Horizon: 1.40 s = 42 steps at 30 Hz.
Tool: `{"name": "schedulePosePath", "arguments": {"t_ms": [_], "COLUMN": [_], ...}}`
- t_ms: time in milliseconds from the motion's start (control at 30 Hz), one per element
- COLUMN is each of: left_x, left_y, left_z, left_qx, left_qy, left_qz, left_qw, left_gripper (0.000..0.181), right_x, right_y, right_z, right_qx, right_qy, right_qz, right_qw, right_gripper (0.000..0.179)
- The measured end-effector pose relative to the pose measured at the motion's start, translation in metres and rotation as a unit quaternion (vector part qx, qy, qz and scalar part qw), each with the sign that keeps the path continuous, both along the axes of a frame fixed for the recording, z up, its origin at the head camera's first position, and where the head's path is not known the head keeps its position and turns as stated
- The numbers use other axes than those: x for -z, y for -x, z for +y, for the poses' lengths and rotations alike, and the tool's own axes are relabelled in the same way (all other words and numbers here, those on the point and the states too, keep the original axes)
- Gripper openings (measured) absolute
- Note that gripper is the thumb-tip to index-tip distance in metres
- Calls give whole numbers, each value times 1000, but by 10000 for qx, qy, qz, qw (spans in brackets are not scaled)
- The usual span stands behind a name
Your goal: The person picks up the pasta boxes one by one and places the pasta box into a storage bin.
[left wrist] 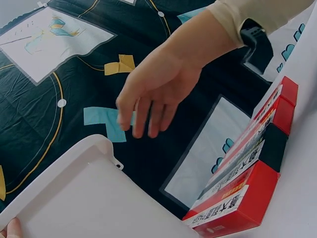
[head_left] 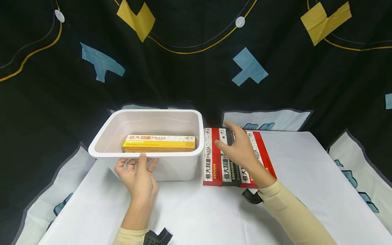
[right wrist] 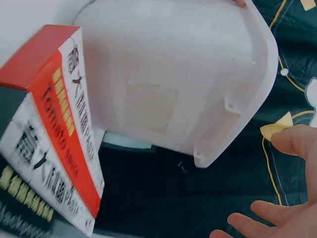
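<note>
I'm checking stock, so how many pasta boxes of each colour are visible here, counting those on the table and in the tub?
Red pasta boxes: 3
Black pasta box: 1
Yellow pasta box: 1
Total: 5

The right hand (left wrist: 157,89) hangs near red and black boxes (left wrist: 256,184), the left hand (left wrist: 14,228) (barely visible) touching a white tub (left wrist: 109,198).
</note>
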<state>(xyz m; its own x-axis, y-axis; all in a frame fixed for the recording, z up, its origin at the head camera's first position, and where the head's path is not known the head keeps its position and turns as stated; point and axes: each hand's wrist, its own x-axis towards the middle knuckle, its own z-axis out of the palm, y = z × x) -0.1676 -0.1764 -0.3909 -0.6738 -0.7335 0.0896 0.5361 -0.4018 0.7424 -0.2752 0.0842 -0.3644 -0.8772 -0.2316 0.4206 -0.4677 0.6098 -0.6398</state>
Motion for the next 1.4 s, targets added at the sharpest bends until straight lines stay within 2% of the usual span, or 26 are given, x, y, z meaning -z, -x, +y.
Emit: {"name": "schedulePosePath", "arguments": {"t_ms": [233, 400, 667, 800, 967, 1133, 1200, 1300, 1400], "left_x": [0, -1, -1, -1, 1, 1, 1, 0, 0], "left_y": [0, 0, 1, 1, 1, 0, 0, 0, -1], "left_z": [0, 0, 0, 0, 0, -1, -1, -1, 0], "left_qx": [-3, -21, -70, -81, -101, -74, -70, -62, -27], "left_qy": [-2, -56, -95, -67, -58, -127, -105, -70, -46], "left_qz": [-7, 30, 88, 49, 38, 42, 13, -4, -28], "left_qw": [10000, 10000, 9999, 9999, 9999, 9999, 9999, 10000, 10000], "left_gripper": [53, 54, 54, 54, 54, 54, 54, 55, 55], "right_x": [13, 33, 70, 86, 96, 97, 99, 105, 112], "right_y": [-9, -12, -24, -33, -36, -35, -34, -34, -34], "right_z": [33, 63, 112, 129, 145, 153, 152, 149, 147], "right_qx": [480, 949, 1600, 1628, 1387, 1417, 1493, 1552, 1629], "right_qy": [14, -99, -470, -837, -1080, -1214, -1408, -1863, -2073], "right_qz": [-417, -601, -1341, -1805, -2229, -2198, -2063, -1725, -1474], "right_qw": [9980, 9936, 9768, 9664, 9589, 9575, 9567, 9547, 9533], "right_gripper": [81, 88, 92, 97, 102, 91, 86, 87, 89]}}
